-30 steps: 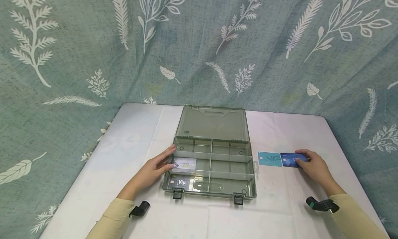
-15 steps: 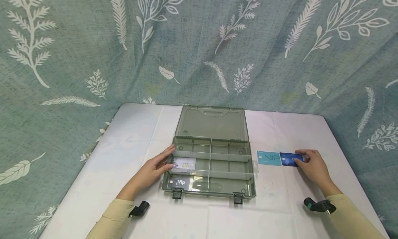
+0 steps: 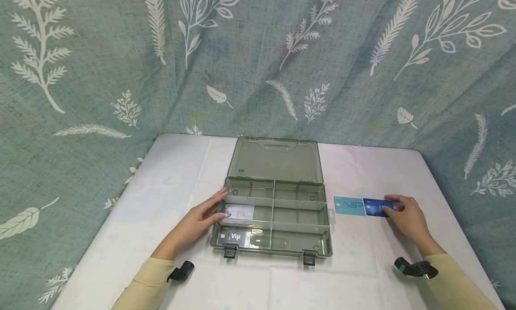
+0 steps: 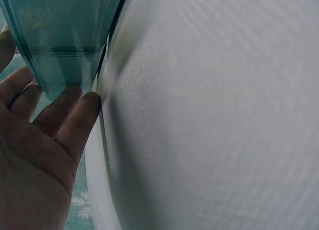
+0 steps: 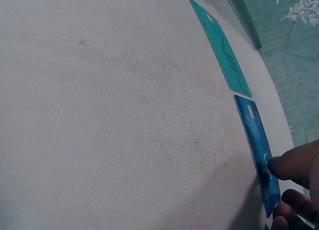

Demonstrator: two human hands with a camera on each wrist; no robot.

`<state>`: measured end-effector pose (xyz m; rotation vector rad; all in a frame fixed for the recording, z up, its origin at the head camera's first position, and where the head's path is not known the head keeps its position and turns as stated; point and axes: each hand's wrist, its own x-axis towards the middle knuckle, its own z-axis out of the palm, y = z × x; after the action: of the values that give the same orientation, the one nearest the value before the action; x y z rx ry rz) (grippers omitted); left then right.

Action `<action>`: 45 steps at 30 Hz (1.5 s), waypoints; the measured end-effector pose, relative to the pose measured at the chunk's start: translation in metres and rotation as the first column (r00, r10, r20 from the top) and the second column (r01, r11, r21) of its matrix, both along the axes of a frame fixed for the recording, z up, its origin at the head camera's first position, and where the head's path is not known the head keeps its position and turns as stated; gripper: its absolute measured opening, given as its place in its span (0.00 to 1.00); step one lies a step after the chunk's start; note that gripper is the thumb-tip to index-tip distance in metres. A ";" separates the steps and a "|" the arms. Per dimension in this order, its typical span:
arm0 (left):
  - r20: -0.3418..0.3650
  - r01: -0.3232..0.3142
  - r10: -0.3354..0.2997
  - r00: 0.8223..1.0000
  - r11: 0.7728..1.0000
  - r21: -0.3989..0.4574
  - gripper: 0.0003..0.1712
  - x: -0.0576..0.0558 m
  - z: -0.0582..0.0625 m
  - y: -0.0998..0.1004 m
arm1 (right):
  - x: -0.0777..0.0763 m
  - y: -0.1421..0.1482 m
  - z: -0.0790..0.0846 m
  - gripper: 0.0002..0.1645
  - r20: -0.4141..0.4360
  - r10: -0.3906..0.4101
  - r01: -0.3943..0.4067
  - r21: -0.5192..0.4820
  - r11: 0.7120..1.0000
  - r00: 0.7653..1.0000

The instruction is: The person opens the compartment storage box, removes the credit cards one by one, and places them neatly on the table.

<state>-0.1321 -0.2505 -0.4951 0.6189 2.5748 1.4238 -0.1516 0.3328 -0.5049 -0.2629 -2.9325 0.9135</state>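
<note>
In the head view, my left hand point(image 3: 196, 224) rests against the left side of a grey-green see-through divided box point(image 3: 300, 243) whose lid point(image 3: 278, 162) is folded back. Its fingers are fairly straight, touching the side wall, as the left wrist view also shows. My right hand point(image 3: 409, 218) is at the right end of a blue card point(image 3: 375, 207), thumb on the card's face, other fingers curled at its edge. End to end with it lies a teal VIP card point(image 3: 346, 205). Inside the box are a white VIP card point(image 3: 242, 211) and a dark Vip card point(image 3: 234, 236).
A white cloth point(image 3: 314, 287) covers the table. Two latches, left point(image 3: 230, 252) and right point(image 3: 309, 259), hang at the box's front. A small clear tab point(image 3: 332, 217) sticks out on its right. Leaf-patterned curtains point(image 3: 250, 95) surround the table.
</note>
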 end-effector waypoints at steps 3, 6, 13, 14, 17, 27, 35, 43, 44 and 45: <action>0.003 0.001 -0.001 1.000 1.000 0.001 0.38 0.000 0.000 0.000 | 0.001 0.000 0.000 0.25 0.000 -0.008 0.008 -0.009 1.000 1.000; 0.004 0.001 -0.001 1.000 1.000 -0.002 0.38 -0.001 0.001 0.001 | 0.002 0.000 0.001 0.25 -0.008 -0.008 0.008 -0.022 1.000 1.000; 0.004 -0.004 0.004 1.000 1.000 -0.009 0.38 -0.001 -0.001 -0.001 | 0.004 -0.002 0.006 0.25 -0.006 -0.024 0.024 -0.041 0.999 1.000; 0.004 -0.003 0.003 1.000 1.000 -0.010 0.38 -0.001 -0.001 -0.001 | 0.005 -0.003 0.006 0.25 -0.002 -0.027 0.027 -0.042 0.999 1.000; 0.002 -0.002 0.002 1.000 1.000 -0.013 0.38 -0.001 0.000 0.000 | 0.006 -0.003 0.007 0.25 0.007 -0.026 0.026 -0.056 0.998 1.000; 0.001 -0.003 0.003 1.000 1.000 -0.020 0.39 0.000 0.002 0.001 | 0.009 -0.010 0.009 0.24 0.010 0.023 -0.021 -0.114 0.993 1.000; -0.003 -0.010 0.010 1.000 0.999 -0.031 0.39 0.001 0.003 0.001 | 0.012 -0.024 0.018 0.23 0.036 0.066 -0.060 -0.160 0.985 0.997; -0.011 -0.014 0.013 1.000 0.999 -0.041 0.38 0.000 0.002 0.000 | 0.016 -0.036 0.024 0.22 0.057 0.114 -0.101 -0.198 0.975 0.992; -0.007 -0.012 0.012 1.000 0.999 -0.034 0.38 0.001 0.003 0.001 | 0.016 -0.038 0.024 0.22 0.060 0.118 -0.104 -0.199 0.974 0.991; -0.003 -0.011 0.011 1.000 1.000 -0.028 0.38 0.001 0.003 0.001 | 0.016 -0.039 0.024 0.22 0.061 0.121 -0.107 -0.199 0.974 0.991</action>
<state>-0.1313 -0.2494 -0.4922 0.6046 2.5996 1.3888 -0.1353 0.2939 -0.4812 -0.1397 -2.9511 1.2372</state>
